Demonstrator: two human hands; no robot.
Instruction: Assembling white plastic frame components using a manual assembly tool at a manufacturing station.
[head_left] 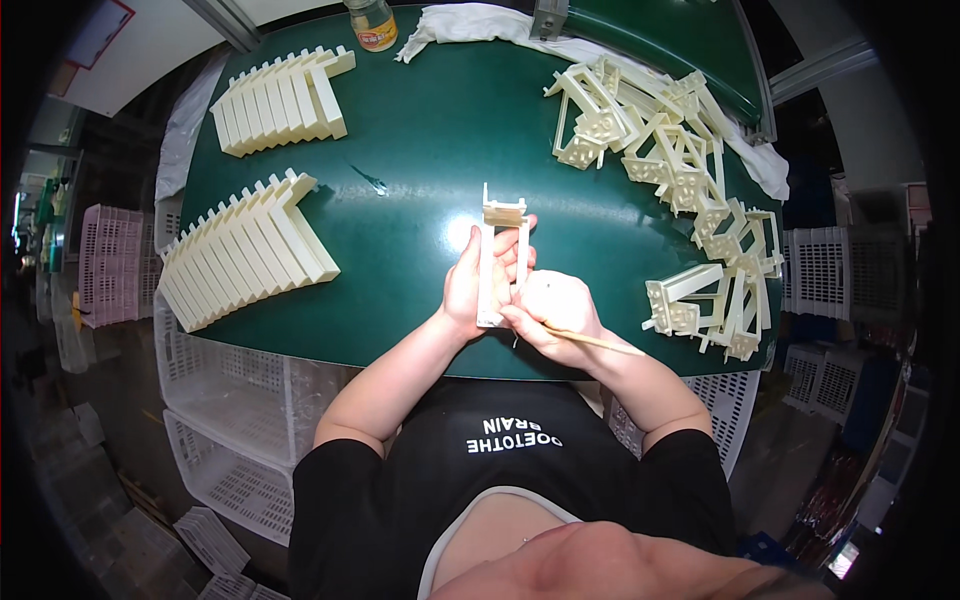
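My left hand (463,288) is closed around a cream-coloured plastic frame (487,268), a narrow open rectangle with a ledge at its far end. Its fingers show through the opening and behind the right bar. My right hand (562,303) grips a thin tan stick-like tool (600,343), whose shaft points back over the right wrist. The tool's working end is by the frame's near end and mostly hidden by the fingers, so its kind is unclear. Both hands are near the front edge of the green table (420,340).
On the left stand two rows of cream frames, a far row (280,105) and a near row (250,250). A loose heap of similar frames (690,180) lies on the right. At the back are a jar (373,25) and white cloth (470,22). Plastic crates (235,390) sit below.
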